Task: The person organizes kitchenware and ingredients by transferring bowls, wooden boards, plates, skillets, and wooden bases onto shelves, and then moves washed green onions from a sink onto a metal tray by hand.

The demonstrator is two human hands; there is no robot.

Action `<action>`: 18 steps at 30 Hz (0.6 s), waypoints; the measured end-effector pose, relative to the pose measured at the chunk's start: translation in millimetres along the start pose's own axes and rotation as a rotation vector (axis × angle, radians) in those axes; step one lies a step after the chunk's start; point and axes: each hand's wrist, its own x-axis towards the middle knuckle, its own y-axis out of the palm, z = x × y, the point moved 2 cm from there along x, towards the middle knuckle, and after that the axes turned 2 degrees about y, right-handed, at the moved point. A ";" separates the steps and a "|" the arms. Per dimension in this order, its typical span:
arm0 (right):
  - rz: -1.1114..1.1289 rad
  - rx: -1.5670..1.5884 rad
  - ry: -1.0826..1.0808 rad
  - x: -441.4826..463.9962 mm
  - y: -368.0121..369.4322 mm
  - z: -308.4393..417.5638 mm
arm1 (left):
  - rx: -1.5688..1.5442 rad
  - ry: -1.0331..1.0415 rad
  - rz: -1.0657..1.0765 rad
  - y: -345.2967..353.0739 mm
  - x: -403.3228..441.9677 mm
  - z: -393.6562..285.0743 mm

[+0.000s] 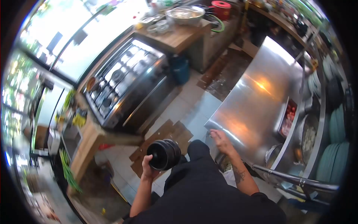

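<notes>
The left hand point(148, 170) grips tilted black bowls point(166, 154) one-sidedly, risking a slip (I can't tell whether the right hand point(221, 142) holds anything, fingers curled).

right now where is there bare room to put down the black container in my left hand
The broad middle of the steel counter is bare, bordered by your right hand at its left corner and the red produce along its right edge. Crowded: the wooden counter, with its metal bowl and small dishes, and the far right, with green plates.
</notes>
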 end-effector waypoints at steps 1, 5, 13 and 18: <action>-0.144 0.112 0.076 15.2 -15.1 2.8 | 0.037 -0.084 0.055 19.3 35.8 -25.4; -0.463 0.082 0.122 75.8 -62.1 -79.5 | 0.076 -0.251 0.142 80.0 170.2 -75.6; -0.570 0.056 0.265 222.3 -161.1 -87.7 | 0.156 -0.407 0.132 164.1 380.1 -77.1; -0.596 0.238 0.471 314.5 -240.7 -141.3 | 0.320 -0.543 0.151 202.3 532.7 -31.9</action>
